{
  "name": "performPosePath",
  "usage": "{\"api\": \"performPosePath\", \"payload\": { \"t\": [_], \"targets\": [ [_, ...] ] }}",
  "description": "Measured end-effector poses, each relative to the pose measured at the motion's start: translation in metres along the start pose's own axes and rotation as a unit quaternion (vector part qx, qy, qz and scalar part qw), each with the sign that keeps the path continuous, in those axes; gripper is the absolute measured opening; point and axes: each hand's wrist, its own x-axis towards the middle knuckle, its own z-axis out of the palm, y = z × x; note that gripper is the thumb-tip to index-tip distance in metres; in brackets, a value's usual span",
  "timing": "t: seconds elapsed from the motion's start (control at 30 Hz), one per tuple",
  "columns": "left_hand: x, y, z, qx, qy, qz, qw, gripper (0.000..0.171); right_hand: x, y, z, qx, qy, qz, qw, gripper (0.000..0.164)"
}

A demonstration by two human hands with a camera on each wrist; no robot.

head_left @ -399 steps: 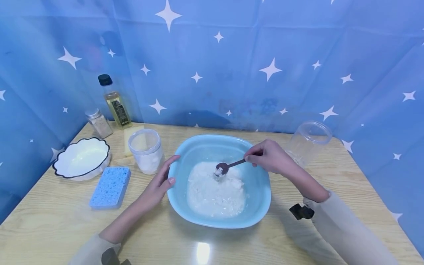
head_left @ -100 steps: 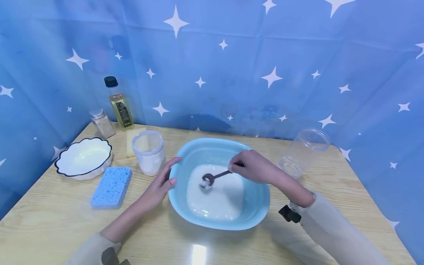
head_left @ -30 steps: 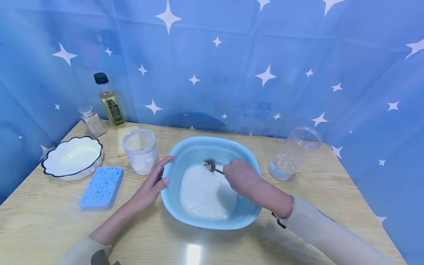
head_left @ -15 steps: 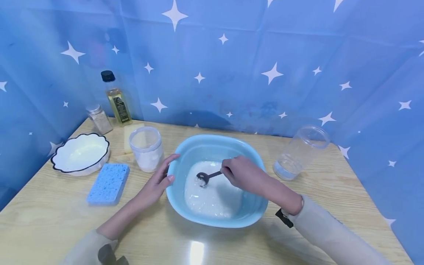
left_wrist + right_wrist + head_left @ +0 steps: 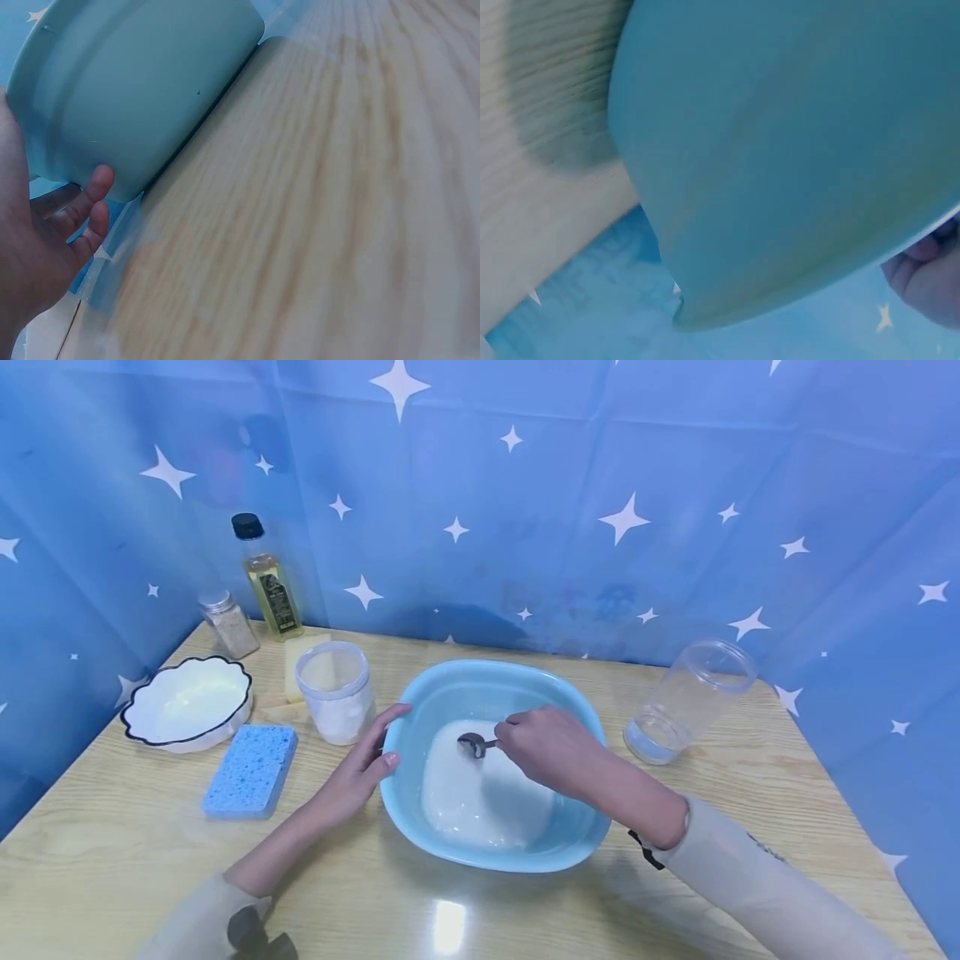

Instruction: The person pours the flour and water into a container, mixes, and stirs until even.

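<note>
A light-blue plastic basin [image 5: 491, 860] stands on the table, holding a smooth white liquid mixture [image 5: 480, 814]. My right hand [image 5: 551, 747] reaches over its right side and grips the handle of a small dark spoon [image 5: 472, 743]. The spoon's bowl is at the mixture, toward the basin's far left. My left hand [image 5: 360, 772] holds the basin by its left rim, with thumb and forefinger at the edge. In the left wrist view, other fingers [image 5: 90, 202] lie against the outer wall. The basin wall hides the spoon in the right wrist view.
Left of the basin are a jar of white powder [image 5: 337, 697], a blue sponge [image 5: 251, 772], a white scalloped dish [image 5: 187, 702], a shaker [image 5: 231, 628] and an oil bottle [image 5: 273, 593]. A clear plastic container [image 5: 686, 702] with a little water stands to the right.
The spoon has moved about within the basin, with my right hand now further left than at first. The white mixture has gone from lumpy to smooth. My left hand stays at the rim.
</note>
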Motion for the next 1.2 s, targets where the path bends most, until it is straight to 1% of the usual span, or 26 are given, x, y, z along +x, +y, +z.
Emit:
{"api": "performPosePath", "payload": {
  "t": [0.13, 0.2, 0.27, 0.37, 0.43, 0.47, 0.57, 0.63, 0.7, 0.77, 0.83, 0.93, 1.0, 1.07, 1.13, 1.2],
  "targets": [
    [0.0, 0.001, 0.0, 0.005, 0.001, 0.001, 1.0, 0.054, 0.002, 0.0, 0.001, 0.068, 0.001, 0.03, 0.997, 0.018],
    [0.0, 0.001, 0.001, 0.006, 0.003, 0.003, 1.0, 0.054, 0.004, -0.001, 0.003, 0.092, 0.003, 0.036, 0.995, 0.019],
    [-0.001, 0.001, 0.001, 0.004, 0.004, 0.004, 1.0, 0.054, 0.006, -0.002, 0.003, 0.087, -0.002, 0.029, 0.996, 0.018],
    [-0.001, 0.001, 0.002, 0.002, 0.004, 0.006, 1.0, 0.054, 0.009, -0.003, 0.0, 0.057, -0.018, 0.014, 0.998, 0.017],
    [-0.001, 0.001, 0.002, 0.0, 0.003, 0.006, 1.0, 0.054, 0.009, -0.003, -0.004, 0.058, -0.037, 0.015, 0.998, 0.02],
    [-0.001, 0.001, 0.002, -0.001, 0.002, 0.006, 1.0, 0.054, 0.009, -0.002, -0.006, 0.066, -0.044, 0.016, 0.997, 0.021],
    [0.0, 0.001, 0.001, -0.001, 0.001, 0.004, 1.0, 0.054, 0.008, 0.0, -0.01, 0.119, -0.065, 0.026, 0.99, 0.023],
    [-0.001, 0.001, 0.001, 0.001, 0.002, 0.003, 1.0, 0.054, 0.009, 0.0, -0.009, 0.152, -0.072, 0.028, 0.985, 0.023],
    [-0.001, 0.001, 0.001, 0.005, 0.005, 0.002, 1.0, 0.054, 0.012, 0.0, -0.005, 0.173, -0.074, 0.029, 0.982, 0.022],
    [-0.001, 0.001, 0.002, 0.005, 0.007, 0.003, 1.0, 0.054, 0.016, 0.001, 0.0, 0.189, -0.07, 0.041, 0.978, 0.022],
    [-0.001, 0.0, 0.003, 0.001, 0.006, 0.003, 1.0, 0.054, 0.018, 0.006, 0.004, 0.196, -0.064, 0.062, 0.976, 0.023],
    [-0.002, -0.001, 0.004, -0.006, 0.003, 0.002, 1.0, 0.054, 0.015, 0.019, 0.001, 0.194, -0.065, 0.106, 0.973, 0.025],
    [-0.002, -0.001, 0.004, -0.007, 0.002, 0.0, 1.0, 0.054, 0.009, 0.029, -0.006, 0.185, -0.081, 0.134, 0.97, 0.024],
    [-0.002, 0.0, 0.003, -0.006, 0.002, -0.002, 1.0, 0.054, 0.001, 0.039, -0.016, 0.184, -0.112, 0.157, 0.964, 0.023],
    [-0.001, 0.001, 0.001, -0.005, 0.002, -0.004, 1.0, 0.054, -0.008, 0.046, -0.026, 0.196, -0.147, 0.166, 0.955, 0.021],
    [-0.001, 0.001, 0.0, -0.005, 0.002, -0.006, 1.0, 0.054, -0.015, 0.051, -0.031, 0.216, -0.179, 0.158, 0.947, 0.021]
  ]
}}
